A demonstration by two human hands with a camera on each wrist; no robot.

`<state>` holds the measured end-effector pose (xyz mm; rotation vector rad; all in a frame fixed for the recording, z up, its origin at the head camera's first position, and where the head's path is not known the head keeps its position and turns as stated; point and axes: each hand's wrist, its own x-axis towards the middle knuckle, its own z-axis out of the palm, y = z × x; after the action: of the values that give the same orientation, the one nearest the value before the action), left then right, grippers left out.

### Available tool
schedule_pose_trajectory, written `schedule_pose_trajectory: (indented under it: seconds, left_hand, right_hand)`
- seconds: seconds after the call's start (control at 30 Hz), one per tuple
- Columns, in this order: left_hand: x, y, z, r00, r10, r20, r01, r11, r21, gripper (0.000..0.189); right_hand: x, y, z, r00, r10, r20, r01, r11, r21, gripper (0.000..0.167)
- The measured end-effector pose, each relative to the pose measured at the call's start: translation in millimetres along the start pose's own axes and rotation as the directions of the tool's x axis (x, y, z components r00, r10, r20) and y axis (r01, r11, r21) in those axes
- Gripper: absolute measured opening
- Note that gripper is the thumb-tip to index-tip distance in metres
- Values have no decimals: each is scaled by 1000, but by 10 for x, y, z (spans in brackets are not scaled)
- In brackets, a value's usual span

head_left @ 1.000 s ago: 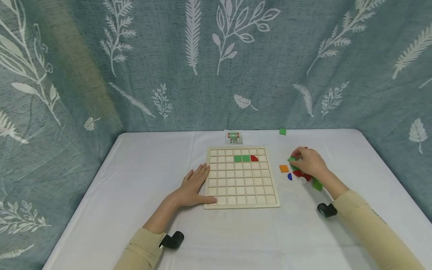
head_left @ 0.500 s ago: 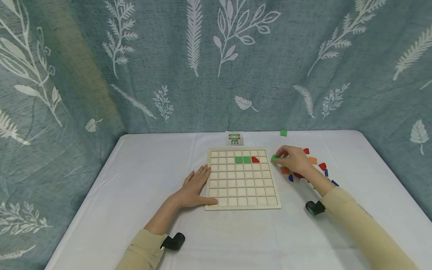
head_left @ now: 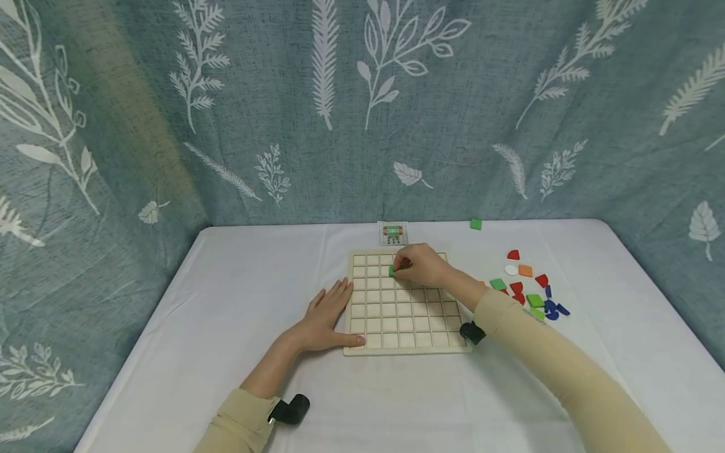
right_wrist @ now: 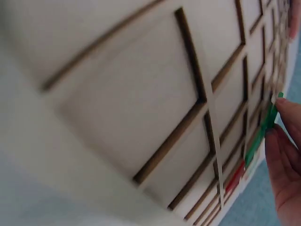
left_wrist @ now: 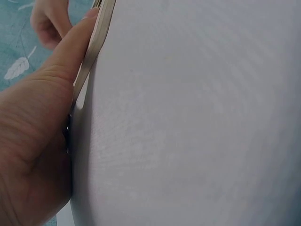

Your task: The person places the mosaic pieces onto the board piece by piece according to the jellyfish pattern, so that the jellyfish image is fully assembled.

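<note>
A pale wooden grid board (head_left: 391, 324) lies on the white table. My left hand (head_left: 325, 319) rests spread along its left edge, thumb over the front left corner. The thumb (left_wrist: 70, 54) also shows along the board's edge in the left wrist view. Over the board's second row from the back, my right hand (head_left: 423, 265) pinches a green square tile (head_left: 391, 271) between thumb and fingers. Beside that tile, green tiles (right_wrist: 254, 145) and a red quarter-round tile (right_wrist: 234, 179) sit in the grid in the right wrist view. In the head view the right hand hides them.
A small picture card (head_left: 393, 233) lies behind the board. Right of the board are scattered loose pieces: red quarter-rounds (head_left: 513, 255), a white disc (head_left: 511, 270), an orange square (head_left: 525, 270), green squares (head_left: 535, 301) and blue pieces (head_left: 552, 307). A lone green square (head_left: 476, 224) lies near the back edge.
My right hand has picked the green tile from the loose pieces and carried it left over the board, next to the placed green tiles. The left hand has stayed on the board's edge.
</note>
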<state>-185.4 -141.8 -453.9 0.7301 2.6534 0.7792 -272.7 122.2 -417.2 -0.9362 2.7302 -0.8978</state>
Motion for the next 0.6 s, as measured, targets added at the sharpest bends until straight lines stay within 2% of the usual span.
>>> schedule_pose_trajectory:
  seconds: [0.1, 0.3, 0.43, 0.53, 0.6]
  left_hand:
    - [4, -15, -1, 1000, -1, 2, 1, 1000, 1, 113]
    - [52, 17, 28, 1000, 14, 7, -14, 1000, -3, 114]
    - [56, 19, 31, 1000, 10, 4, -10, 1000, -4, 114]
    - [46, -2, 32, 1000, 4, -5, -4, 1000, 2, 115]
    - [37, -17, 31, 1000, 1, -9, -1, 1000, 3, 115]
  right_hand:
    - [90, -30, 60, 1000, -14, 17, 14, 1000, -4, 2]
    - [52, -11, 80, 999, -33, 11, 33, 999, -8, 8]
    - [-74, 78, 6, 998, -55, -39, 56, 998, 28, 12]
    - [-237, 232, -128, 994, -32, -100, 36, 998, 47, 15]
    - [-376, 385, -250, 989, 17, -147, -14, 1000, 19, 16]
